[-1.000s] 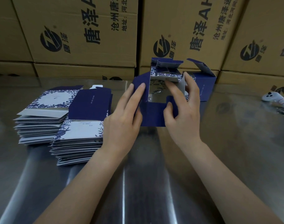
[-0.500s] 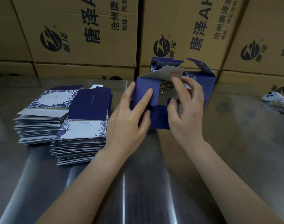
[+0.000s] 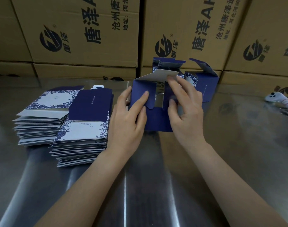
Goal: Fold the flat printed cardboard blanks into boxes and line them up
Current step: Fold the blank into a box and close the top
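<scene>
Gripping navy box (image 3: 158, 122) w/ left hand (image 3: 128, 119) & right hand (image 3: 188, 115) (flaps half-closed).

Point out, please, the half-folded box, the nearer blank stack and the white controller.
half-folded box (image 3: 158, 119): head view, lower navy panel.
nearer blank stack (image 3: 84, 131): head view, top sheet.
white controller (image 3: 277, 99): head view, its body.

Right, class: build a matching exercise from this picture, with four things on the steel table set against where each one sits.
Things:
1. half-folded blue box
2. stacks of flat blanks
3. white controller
4. folded boxes

Places:
A. far right of the steel table
B. held between the left hand and right hand
C. left of both hands
D. at the back, against the brown cartons

Pairs: 1-B, 2-C, 3-A, 4-D
</scene>
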{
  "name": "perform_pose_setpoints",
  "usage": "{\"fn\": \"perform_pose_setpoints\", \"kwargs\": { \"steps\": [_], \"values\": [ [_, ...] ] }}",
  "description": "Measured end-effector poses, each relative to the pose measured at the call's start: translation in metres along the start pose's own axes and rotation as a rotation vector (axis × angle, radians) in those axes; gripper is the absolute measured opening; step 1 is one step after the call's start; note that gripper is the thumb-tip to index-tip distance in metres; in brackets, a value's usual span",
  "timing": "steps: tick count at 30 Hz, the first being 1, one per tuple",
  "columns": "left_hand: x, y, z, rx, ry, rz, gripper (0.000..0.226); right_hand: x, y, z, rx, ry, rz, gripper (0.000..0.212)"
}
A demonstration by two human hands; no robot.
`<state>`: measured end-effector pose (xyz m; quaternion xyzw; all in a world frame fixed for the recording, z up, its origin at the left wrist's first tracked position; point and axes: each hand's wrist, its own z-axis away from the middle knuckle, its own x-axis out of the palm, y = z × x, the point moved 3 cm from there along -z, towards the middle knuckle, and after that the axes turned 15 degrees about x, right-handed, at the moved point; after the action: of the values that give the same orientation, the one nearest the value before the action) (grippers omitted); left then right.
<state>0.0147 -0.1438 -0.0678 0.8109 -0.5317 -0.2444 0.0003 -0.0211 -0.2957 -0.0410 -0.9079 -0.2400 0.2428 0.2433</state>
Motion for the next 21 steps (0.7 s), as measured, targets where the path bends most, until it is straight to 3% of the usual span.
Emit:
{"fn": "perform_pose_setpoints", "kwargs": {
  "steps": [11, 21],
  "values": [
    [0.001, -0.013, 0.002, -0.042, 0.139, 0.062, 0.033, 0.007, 0.012, -0.001, 0.085, -0.074, -0.073, 0.068],
    [0.001, -0.017, 0.005, -0.12, 0.173, 0.115, 0.033, 0.012, 0.016, -0.001, -0.056, -0.053, -0.08, 0.069]
  ]
}}
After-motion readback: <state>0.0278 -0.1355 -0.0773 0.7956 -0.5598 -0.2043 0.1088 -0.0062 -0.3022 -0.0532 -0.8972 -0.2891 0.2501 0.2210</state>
